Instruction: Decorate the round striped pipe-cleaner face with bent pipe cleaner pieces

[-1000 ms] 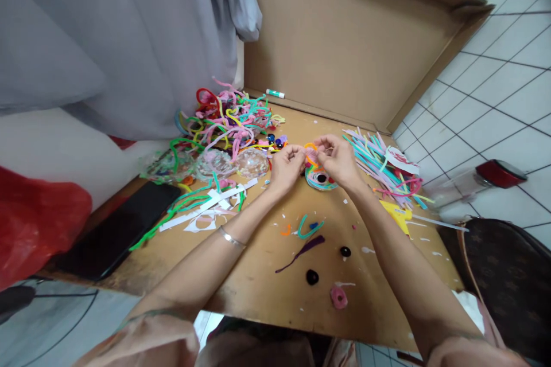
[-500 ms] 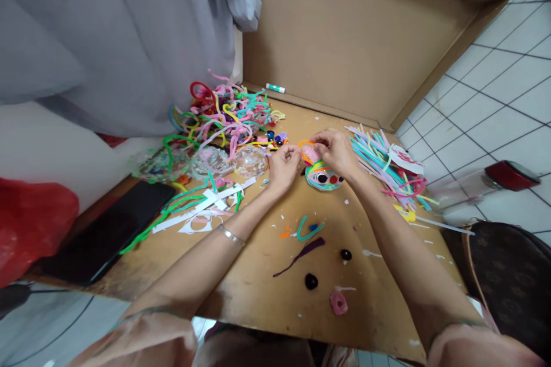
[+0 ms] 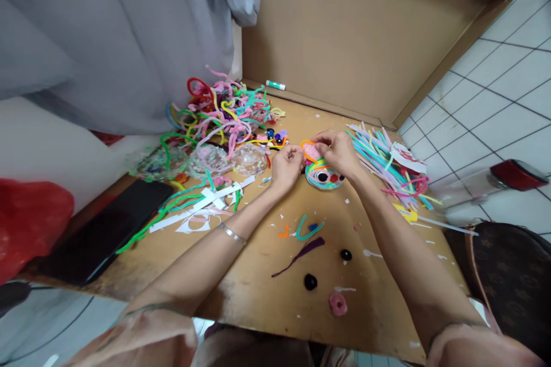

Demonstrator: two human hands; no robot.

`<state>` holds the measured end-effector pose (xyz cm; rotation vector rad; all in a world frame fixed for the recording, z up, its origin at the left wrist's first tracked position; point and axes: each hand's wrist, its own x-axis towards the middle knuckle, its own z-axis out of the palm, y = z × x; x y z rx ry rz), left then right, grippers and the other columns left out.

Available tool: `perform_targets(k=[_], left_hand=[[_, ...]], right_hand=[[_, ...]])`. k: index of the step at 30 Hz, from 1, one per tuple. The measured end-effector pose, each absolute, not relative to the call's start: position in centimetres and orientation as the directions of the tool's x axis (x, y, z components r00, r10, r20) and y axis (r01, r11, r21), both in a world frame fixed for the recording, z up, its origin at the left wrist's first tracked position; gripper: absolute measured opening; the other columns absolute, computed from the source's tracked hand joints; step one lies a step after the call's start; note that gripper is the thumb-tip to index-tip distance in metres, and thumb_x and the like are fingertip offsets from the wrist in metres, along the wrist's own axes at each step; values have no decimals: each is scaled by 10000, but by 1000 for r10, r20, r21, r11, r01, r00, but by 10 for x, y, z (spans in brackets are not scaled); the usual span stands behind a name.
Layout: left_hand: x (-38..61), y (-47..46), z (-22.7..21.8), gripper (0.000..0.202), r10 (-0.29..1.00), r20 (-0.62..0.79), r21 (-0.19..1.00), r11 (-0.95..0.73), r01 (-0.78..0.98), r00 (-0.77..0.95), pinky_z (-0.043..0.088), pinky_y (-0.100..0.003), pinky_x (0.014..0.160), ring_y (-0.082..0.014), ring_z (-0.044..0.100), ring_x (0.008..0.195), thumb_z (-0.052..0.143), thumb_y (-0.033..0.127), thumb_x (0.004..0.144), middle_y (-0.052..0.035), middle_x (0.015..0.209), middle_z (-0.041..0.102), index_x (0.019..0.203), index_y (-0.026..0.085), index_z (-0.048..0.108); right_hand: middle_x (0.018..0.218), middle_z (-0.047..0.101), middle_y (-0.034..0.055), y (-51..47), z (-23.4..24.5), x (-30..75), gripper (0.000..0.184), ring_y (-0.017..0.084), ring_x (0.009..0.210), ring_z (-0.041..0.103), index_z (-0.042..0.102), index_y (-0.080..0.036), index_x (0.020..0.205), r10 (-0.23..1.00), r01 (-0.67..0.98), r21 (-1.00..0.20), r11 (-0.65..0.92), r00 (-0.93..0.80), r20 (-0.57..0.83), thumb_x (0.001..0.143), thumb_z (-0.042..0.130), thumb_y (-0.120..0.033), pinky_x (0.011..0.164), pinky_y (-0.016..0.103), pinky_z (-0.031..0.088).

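Note:
My left hand (image 3: pixel 284 168) and my right hand (image 3: pixel 338 152) meet over a pink and orange pipe-cleaner piece (image 3: pixel 309 150), both pinched on it. Just below them lies a round coiled pipe-cleaner face (image 3: pixel 324 176) with googly eyes, resting on the brown cardboard sheet (image 3: pixel 258 275). My right hand's fingers curl over the top of the pink piece; my left hand's fingers are closed against its left side.
A tangled heap of coloured pipe cleaners (image 3: pixel 224 109) lies at the back left, straight ones (image 3: pixel 383 160) at the right. Clear plastic domes (image 3: pixel 232 160), white paper scraps (image 3: pixel 202 206), a black phone (image 3: pixel 107 229), a glue stick (image 3: pixel 275 85), black buttons (image 3: pixel 310 281) and a pink coil (image 3: pixel 337 303) are around.
Both hands stay pinched on the pink piece with only slight shifts; the view has drifted a little, and the coiled face shows more below the right hand.

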<state>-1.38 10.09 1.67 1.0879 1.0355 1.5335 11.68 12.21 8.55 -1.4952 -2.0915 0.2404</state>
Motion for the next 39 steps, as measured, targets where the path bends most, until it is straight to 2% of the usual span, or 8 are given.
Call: perform_targets(k=[6, 12, 17, 21, 27, 33, 39], left_hand=[[-11, 103, 10, 143, 978, 168, 954, -193, -228, -124, 354, -180, 460, -59, 425, 417, 589, 216, 838, 55, 500, 532, 707, 162, 567], [-9, 104, 5, 158, 974, 198, 950, -219, -224, -109, 351, -178, 441, -60, 429, 420, 611, 261, 825, 50, 510, 534, 708, 166, 562], [-7, 101, 6, 126, 983, 159, 949, -179, -259, -96, 353, -177, 435, -65, 456, 435, 656, 255, 786, 53, 528, 540, 753, 166, 572], [-5, 101, 4, 107, 984, 153, 946, -172, -274, -88, 401, -195, 475, -74, 488, 462, 657, 223, 766, 45, 574, 574, 812, 156, 588], [-3, 103, 0, 140, 980, 172, 942, -193, -276, -100, 434, -191, 526, -75, 524, 523, 678, 197, 741, 36, 628, 587, 839, 152, 589], [-2, 103, 0, 134, 975, 190, 943, -213, -255, -114, 449, -182, 536, -86, 557, 579, 676, 187, 748, 17, 655, 599, 844, 158, 587], [-1, 104, -2, 136, 971, 204, 934, -231, -272, -122, 465, -192, 564, -91, 574, 610, 669, 185, 754, 5, 694, 618, 858, 163, 584]], right_hand=[[889, 779, 79, 121, 81, 121, 281, 192, 815, 701, 786, -154, 903, 931, 800, -495, 338, -205, 303, 789, 535, -102, 747, 284, 511], [792, 764, 49, 123, 76, 127, 271, 180, 775, 696, 783, -146, 871, 922, 742, -558, 371, -221, 319, 767, 537, -101, 735, 274, 519], [820, 769, 56, 126, 70, 130, 275, 181, 787, 698, 782, -139, 884, 924, 716, -594, 367, -203, 325, 772, 533, -107, 711, 267, 517], [857, 775, 62, 122, 72, 129, 280, 190, 799, 702, 788, -143, 892, 922, 744, -561, 364, -201, 332, 774, 537, -99, 726, 280, 520], [931, 778, 81, 112, 84, 127, 299, 208, 847, 700, 793, -144, 894, 915, 827, -428, 364, -233, 329, 770, 537, -53, 792, 310, 508], [903, 780, 67, 112, 86, 133, 323, 199, 826, 699, 787, -169, 908, 931, 818, -458, 348, -241, 275, 759, 533, -37, 776, 303, 516], [889, 781, 59, 113, 82, 133, 329, 197, 818, 707, 785, -167, 899, 937, 801, -501, 328, -210, 278, 757, 524, -27, 756, 294, 528]])
